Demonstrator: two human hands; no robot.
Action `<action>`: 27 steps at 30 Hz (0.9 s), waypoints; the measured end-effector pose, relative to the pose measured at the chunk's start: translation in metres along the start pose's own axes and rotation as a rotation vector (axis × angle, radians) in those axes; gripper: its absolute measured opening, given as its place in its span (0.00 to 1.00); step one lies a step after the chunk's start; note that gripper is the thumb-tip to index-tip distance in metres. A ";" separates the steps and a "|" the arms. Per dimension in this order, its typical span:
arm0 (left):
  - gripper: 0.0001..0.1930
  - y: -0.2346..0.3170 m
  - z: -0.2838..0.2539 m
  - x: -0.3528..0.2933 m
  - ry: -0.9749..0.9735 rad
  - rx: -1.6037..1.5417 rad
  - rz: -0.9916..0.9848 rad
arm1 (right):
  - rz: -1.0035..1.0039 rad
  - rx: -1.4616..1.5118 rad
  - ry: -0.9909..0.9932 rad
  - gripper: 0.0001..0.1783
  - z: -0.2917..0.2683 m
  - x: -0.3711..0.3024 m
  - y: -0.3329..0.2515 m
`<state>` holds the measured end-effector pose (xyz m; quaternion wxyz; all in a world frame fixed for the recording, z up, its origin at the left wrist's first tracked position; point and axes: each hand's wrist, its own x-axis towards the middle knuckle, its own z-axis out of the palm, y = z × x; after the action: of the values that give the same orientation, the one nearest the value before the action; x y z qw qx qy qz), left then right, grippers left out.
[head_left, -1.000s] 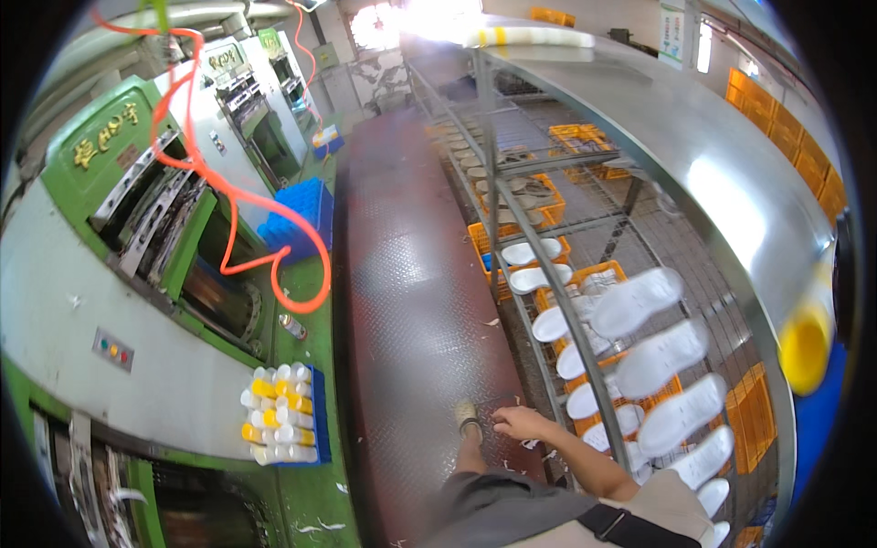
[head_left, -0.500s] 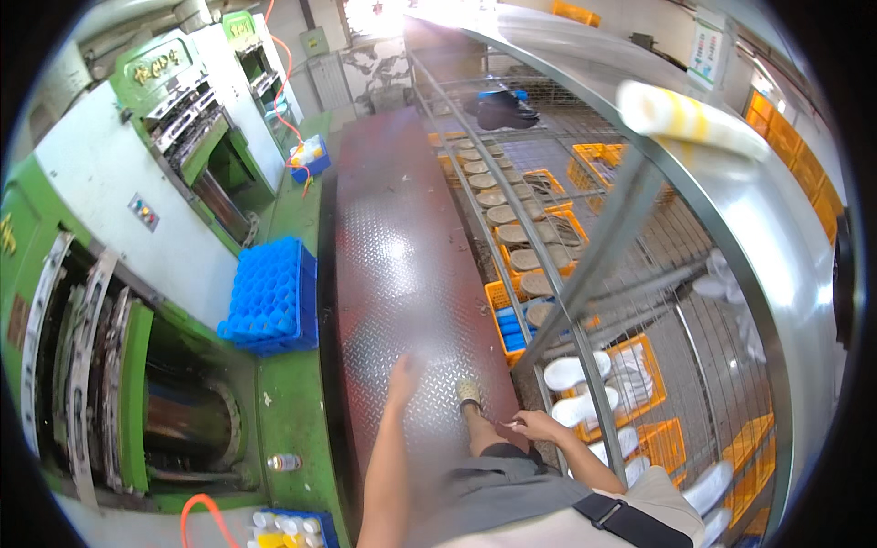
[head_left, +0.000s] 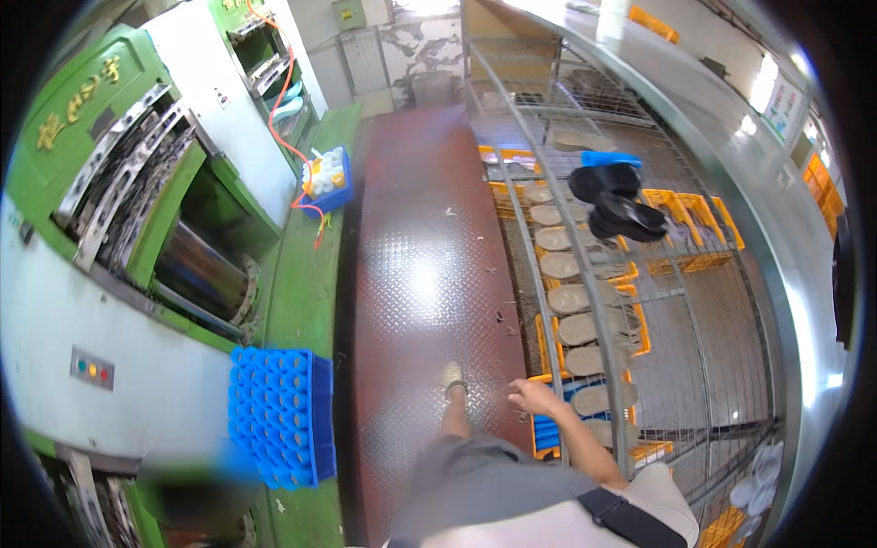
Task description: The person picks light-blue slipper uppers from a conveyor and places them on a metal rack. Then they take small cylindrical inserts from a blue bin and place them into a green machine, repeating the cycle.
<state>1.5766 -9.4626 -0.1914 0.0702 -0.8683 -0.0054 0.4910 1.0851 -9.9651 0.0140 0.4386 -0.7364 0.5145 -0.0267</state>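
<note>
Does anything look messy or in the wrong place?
The black footwear pieces lie askew near a blue piece, unlike the tan soles in their neat row. Little scraps also litter the red walkway.

Green-and-white presses [head_left: 164, 210] are lining the left and shoe soles [head_left: 577, 300] are filling a wire rack [head_left: 618, 429] at right, indicating a footwear factory.

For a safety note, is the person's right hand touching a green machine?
No, the right hand is beside the metal rack, across the walkway from the machines.
</note>
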 end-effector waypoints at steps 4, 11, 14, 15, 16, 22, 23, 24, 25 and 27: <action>0.27 0.229 -0.061 0.001 -0.032 -0.181 0.019 | 0.062 -0.169 -0.101 0.25 -0.094 0.151 -0.013; 0.21 0.873 -0.183 -0.097 0.349 -0.277 0.940 | 0.079 0.138 0.069 0.24 -0.256 0.402 -0.039; 0.24 1.107 -0.225 -0.152 0.216 -0.245 1.269 | 0.094 0.051 0.058 0.25 -0.313 0.538 -0.024; 0.24 1.162 -0.236 -0.166 0.100 -0.247 1.272 | 0.098 0.004 0.043 0.25 -0.335 0.589 -0.018; 0.24 1.220 -0.252 -0.186 -0.019 -0.329 1.384 | 0.092 -0.001 0.030 0.25 -0.359 0.634 -0.018; 0.21 1.367 -0.346 -0.188 -0.065 -0.143 1.125 | -0.022 -0.153 -0.042 0.24 -0.536 0.887 -0.107; 0.20 1.380 -0.367 -0.173 -0.142 -0.221 1.056 | -0.077 -0.152 -0.051 0.23 -0.562 0.928 -0.125; 0.19 1.384 -0.387 -0.155 -0.074 -0.316 0.891 | -0.128 -0.154 -0.053 0.23 -0.585 0.967 -0.143; 0.19 1.399 -0.410 -0.134 -0.155 -0.506 0.808 | -0.137 -0.149 -0.057 0.23 -0.606 1.009 -0.159; 0.17 1.422 -0.454 -0.088 -0.116 -0.801 0.574 | -0.164 -0.127 -0.071 0.23 -0.631 1.098 -0.178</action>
<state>1.8343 -10.9302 -0.0665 -0.4072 -0.7650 0.0418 0.4972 1.4219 -11.1971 0.0691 0.4052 -0.8027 0.4375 -0.0037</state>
